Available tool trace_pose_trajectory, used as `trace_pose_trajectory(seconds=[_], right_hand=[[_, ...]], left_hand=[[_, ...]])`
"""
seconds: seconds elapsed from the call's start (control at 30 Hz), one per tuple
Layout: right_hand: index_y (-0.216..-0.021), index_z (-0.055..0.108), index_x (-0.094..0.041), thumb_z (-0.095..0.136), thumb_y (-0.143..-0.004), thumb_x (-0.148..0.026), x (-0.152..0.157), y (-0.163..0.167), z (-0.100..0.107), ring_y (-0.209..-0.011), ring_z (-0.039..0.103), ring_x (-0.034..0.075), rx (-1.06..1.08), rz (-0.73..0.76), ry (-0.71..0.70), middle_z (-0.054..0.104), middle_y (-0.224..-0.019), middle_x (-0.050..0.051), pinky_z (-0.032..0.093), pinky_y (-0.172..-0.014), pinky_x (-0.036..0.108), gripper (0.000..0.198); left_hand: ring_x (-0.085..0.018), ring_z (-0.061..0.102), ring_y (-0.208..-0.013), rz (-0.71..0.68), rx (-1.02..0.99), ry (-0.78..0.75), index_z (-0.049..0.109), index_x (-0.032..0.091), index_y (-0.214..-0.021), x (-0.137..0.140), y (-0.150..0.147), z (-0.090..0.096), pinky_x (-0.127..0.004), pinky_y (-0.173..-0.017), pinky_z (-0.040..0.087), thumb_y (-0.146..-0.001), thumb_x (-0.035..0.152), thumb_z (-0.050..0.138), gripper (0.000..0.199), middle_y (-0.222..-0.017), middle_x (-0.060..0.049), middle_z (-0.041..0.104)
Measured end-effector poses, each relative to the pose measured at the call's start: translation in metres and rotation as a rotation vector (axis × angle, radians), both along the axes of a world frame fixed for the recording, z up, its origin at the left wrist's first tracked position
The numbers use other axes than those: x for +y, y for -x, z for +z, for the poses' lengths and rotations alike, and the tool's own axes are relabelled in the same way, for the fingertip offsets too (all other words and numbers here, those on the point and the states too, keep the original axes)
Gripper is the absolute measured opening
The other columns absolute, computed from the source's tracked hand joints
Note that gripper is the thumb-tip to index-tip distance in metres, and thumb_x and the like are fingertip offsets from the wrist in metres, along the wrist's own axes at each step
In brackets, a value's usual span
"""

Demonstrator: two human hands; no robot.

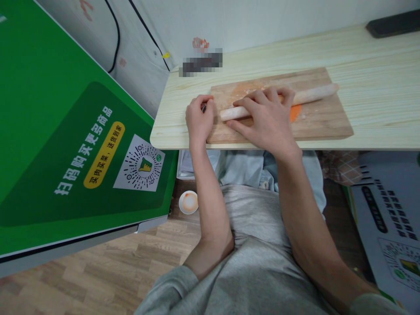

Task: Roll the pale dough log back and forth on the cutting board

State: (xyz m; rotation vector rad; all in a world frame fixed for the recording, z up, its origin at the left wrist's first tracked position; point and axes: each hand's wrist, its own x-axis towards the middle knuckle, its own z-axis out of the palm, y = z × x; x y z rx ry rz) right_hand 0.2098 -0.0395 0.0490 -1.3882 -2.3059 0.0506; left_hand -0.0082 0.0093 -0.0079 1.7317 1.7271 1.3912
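A wooden cutting board (328,127) lies on the pale wooden table, close to its front edge. Across it runs a pale, flour-dusted rolling pin (315,94), slanting up to the right past the board's far side. My right hand (267,116) lies over the pin, fingers across it and thumb on the near side. Under the pin, a flat orange piece, seemingly dough (295,113), shows beside my palm; the rest is hidden. My left hand (200,120) is closed at the board's left edge, its fingertips against that edge. A small dark spot shows between its thumb and fingers.
The pale table (377,96) meets the wall behind. A black flat object (393,24) lies at the far right. A large green panel (75,144) stands at the left. Below the table are a white bowl (188,202) and a printed white box (390,218).
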Motion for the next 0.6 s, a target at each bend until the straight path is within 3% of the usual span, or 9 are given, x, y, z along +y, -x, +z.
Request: trace_pose_trajectory(seconds=[0.37, 0.6], right_hand=[[-0.136, 0.071, -0.022, 0.036, -0.112, -0.076, 0.0021, 0.0003, -0.0026, -0.133, 0.05, 0.042, 0.043, 0.006, 0.014, 0.071, -0.138, 0.017, 0.025, -0.118, 0.066, 0.069], [-0.135, 0.072, -0.039, 0.043, -0.107, -0.076, -0.0031, -0.0013, 0.006, -0.137, 0.05, 0.047, 0.091, 0.014, 0.066, 0.073, -0.141, 0.008, 0.029, -0.117, 0.073, 0.055]], left_hand=[[-0.026, 0.074, -0.127, -0.036, -0.027, -0.041, 0.077, 0.022, -0.106, 0.004, 0.0038, -0.0066, -0.043, -0.119, 0.055, -0.108, 0.027, 0.066, 0.011, -0.114, -0.005, 0.079], [-0.027, 0.073, -0.128, -0.04, 0.008, -0.029, 0.075, 0.026, -0.109, 0.0057, 0.0053, -0.009, -0.04, -0.118, 0.055, -0.109, 0.035, 0.066, 0.014, -0.116, -0.006, 0.082]])
